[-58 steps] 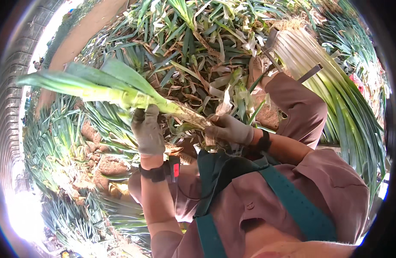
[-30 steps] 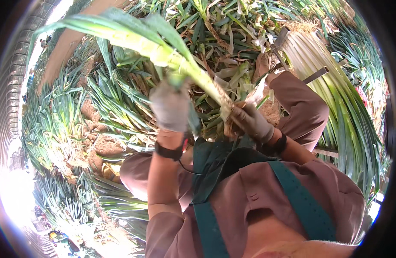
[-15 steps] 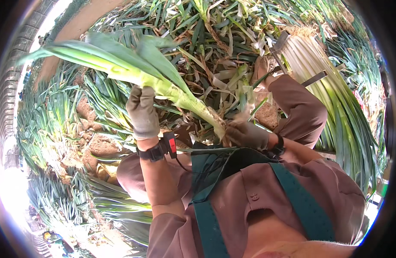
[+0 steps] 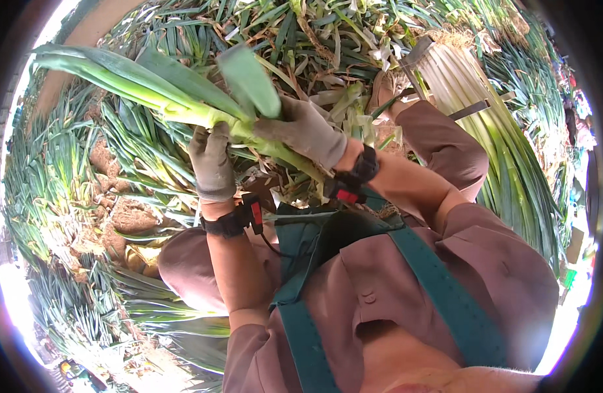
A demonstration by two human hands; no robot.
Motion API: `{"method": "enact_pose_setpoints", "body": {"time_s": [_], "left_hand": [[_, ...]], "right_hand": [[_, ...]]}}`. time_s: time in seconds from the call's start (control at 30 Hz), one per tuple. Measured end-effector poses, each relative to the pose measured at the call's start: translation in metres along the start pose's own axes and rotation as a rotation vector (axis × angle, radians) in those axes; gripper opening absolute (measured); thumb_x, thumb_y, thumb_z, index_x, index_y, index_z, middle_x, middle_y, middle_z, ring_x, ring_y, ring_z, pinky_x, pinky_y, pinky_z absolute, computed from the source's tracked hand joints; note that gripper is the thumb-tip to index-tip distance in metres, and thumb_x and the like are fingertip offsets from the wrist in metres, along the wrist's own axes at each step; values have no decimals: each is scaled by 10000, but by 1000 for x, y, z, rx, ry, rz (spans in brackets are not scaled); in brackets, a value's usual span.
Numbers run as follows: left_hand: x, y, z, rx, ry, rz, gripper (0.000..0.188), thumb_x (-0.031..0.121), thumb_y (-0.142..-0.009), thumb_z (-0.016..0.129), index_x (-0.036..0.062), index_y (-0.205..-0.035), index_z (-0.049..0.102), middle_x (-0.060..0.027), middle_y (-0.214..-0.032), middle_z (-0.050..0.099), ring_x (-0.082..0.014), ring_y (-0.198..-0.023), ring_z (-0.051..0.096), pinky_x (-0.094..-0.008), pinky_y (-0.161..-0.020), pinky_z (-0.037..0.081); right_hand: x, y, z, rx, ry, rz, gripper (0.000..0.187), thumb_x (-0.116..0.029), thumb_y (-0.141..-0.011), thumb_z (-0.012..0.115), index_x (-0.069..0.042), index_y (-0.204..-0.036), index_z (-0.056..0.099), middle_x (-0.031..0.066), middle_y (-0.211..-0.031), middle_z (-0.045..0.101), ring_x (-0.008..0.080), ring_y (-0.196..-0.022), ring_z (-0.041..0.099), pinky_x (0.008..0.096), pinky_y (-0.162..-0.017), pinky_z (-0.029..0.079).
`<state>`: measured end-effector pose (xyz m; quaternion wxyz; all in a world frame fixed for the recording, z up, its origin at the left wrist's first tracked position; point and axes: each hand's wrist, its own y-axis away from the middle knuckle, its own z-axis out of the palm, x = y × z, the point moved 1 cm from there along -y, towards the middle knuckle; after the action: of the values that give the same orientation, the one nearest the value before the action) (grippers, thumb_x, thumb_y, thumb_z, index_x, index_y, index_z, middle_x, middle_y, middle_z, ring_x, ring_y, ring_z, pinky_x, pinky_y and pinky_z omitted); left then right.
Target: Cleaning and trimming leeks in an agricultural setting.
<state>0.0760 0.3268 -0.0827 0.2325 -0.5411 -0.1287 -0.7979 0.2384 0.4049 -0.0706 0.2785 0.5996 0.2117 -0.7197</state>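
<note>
Green leek gripped in both gloved hands, right hand now up at the leaf base.

Since half a second ago the right hand has slid from the stalk's root end up to where the leaves fan, and is closed round the leek; the left hand is closed on the stalk from below, at 8 o'clock of the right. Leaves point toward 10 o'clock. This looks like stripping outer leaves. Trimmed leeks lie stacked at 2 o'clock, cut leaf litter beyond.
</note>
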Motion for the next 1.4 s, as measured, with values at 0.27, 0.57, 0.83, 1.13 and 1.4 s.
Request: {"method": "enact_pose_setpoints", "body": {"time_s": [0.27,0.57,0.83,1.13,1.4], "left_hand": [[-10,5,-15,74,-72,23,311,105,-871,625,-28,-1152,616,-61,-1024,651,-158,-909,621,-312,-872,482],[-12,-1,6,135,-134,50,175,13,-829,663,-41,-995,656,-53,-874,679,-122,-738,626,-254,-696,511],[-6,-6,21,202,-439,97,213,120,-747,766,-20,-884,680,-59,-735,697,-100,-624,621,-261,-597,510],[-14,-4,12,217,-548,41,209,120,-736,775,-24,-850,676,-75,-734,705,-110,-618,640,-271,-578,519],[-12,-4,3,182,-187,-1,187,38,-769,704,-42,-935,666,-65,-841,685,-121,-709,631,-259,-653,520]], "right_hand": [[0,80,-75,30,277,377,420,-380,-942,636,-10,-1142,624,2,-893,632,93,-783,561,242,-686,450],[-12,65,-55,97,1247,-400,482,-327,-770,788,-38,-1100,589,153,-917,651,324,-825,657,396,-718,513],[-21,12,16,-11,1139,-428,381,-222,-720,773,-10,-997,620,183,-908,649,383,-856,639,424,-734,517],[-26,8,19,-59,1055,-333,310,-200,-675,753,17,-826,592,213,-769,611,414,-763,615,423,-667,500],[-14,10,-16,36,812,-110,233,-154,-730,722,14,-842,605,90,-672,602,197,-542,605,327,-496,470]]}}
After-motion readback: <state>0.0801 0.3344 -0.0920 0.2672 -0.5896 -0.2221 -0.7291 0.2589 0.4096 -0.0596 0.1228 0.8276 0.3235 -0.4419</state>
